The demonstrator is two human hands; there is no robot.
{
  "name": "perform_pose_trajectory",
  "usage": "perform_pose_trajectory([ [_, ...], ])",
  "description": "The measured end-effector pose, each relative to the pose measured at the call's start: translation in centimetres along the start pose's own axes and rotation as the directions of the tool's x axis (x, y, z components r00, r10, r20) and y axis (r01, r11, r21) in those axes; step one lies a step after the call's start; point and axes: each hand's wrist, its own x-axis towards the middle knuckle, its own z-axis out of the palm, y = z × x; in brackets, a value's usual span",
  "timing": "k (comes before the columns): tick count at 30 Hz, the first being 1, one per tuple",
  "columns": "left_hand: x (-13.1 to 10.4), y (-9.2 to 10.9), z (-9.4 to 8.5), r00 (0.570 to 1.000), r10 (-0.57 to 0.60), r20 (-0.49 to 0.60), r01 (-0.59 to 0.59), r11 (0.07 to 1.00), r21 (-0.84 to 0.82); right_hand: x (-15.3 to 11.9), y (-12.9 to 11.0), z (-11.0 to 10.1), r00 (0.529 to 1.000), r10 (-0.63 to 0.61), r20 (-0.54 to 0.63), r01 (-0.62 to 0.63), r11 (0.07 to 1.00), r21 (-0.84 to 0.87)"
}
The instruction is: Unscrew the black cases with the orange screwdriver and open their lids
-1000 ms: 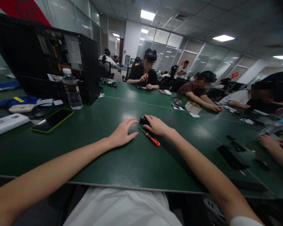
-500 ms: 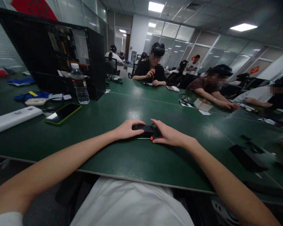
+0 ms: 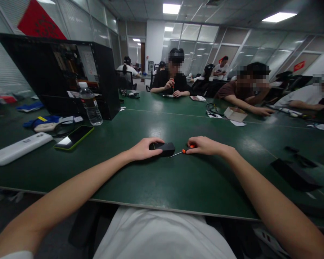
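My left hand (image 3: 147,149) grips the left end of a small black box-shaped object (image 3: 167,148) on the green table, thumb along the near side and fingers over the far side. To its right, my right hand (image 3: 203,145) is closed around the orange and black handle of a screwdriver (image 3: 184,151). The metal shaft points left, with its tip close to the near right corner of the black object; whether they touch I cannot tell. My palm and fingers hide part of the handle.
Left on the green table (image 3: 140,183) are a phone (image 3: 75,137), a white oblong device (image 3: 20,148), a water bottle (image 3: 91,104) and an open computer case (image 3: 105,75). A black block (image 3: 295,174) lies right. Co-workers sit across, near a small carton (image 3: 235,114).
My right hand has moved right, away from the black object, and closed on the screwdriver, whose shaft now slants. My left hand keeps its hold. The camera view has shifted slightly.
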Motion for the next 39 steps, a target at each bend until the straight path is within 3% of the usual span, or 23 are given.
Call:
perform_pose_trajectory([
  [4,-0.1,0.1,-0.2,1.0,-0.001,0.018,0.001,1.0,-0.009,-0.7,1.0,-1.3,0.999,0.033,-0.013,-0.033,0.998,0.053],
  [7,-0.2,0.3,-0.1,0.998,0.028,0.048,-0.026,0.999,-0.037,-1.5,0.4,-2.5,0.999,0.018,-0.04,-0.014,0.994,0.106],
  [11,-0.2,0.6,0.2,0.995,0.07,0.076,-0.063,0.994,-0.085,-2.8,-2.3,-4.6,0.968,-0.001,-0.253,0.057,0.975,0.214],
  [14,-0.3,0.8,0.6,0.995,0.068,0.074,-0.061,0.994,-0.096,-3.2,-5.2,-6.4,0.932,-0.046,-0.361,0.115,0.978,0.173],
  [16,-0.5,0.9,0.8,0.995,0.079,0.068,-0.072,0.993,-0.091,-3.0,-7.2,-7.9,0.944,-0.119,-0.309,0.151,0.985,0.081],
  [18,-0.6,1.0,1.1,0.994,0.092,0.051,-0.088,0.993,-0.08,-2.5,-9.0,-9.4,0.972,-0.161,-0.169,0.158,0.987,-0.036],
  [20,-0.8,1.1,1.3,0.994,0.104,0.027,-0.102,0.993,-0.063,-1.9,-10.3,-10.8,0.99,-0.141,-0.023,0.136,0.981,-0.14],
  [22,-0.9,1.4,1.6,0.994,0.113,-0.001,-0.113,0.993,-0.037,-1.4,-11.3,-11.9,0.995,-0.085,0.049,0.094,0.97,-0.223],
  [27,-1.0,2.4,1.9,0.996,0.085,-0.033,-0.084,0.996,0.031,-1.0,-12.6,-12.9,0.999,-0.04,0.014,0.043,0.952,-0.302],
  [39,-0.9,2.4,1.9,0.997,0.077,-0.006,-0.077,0.997,0.032,-1.2,-12.9,-12.8,0.98,-0.197,-0.021,0.183,0.938,-0.293],
])
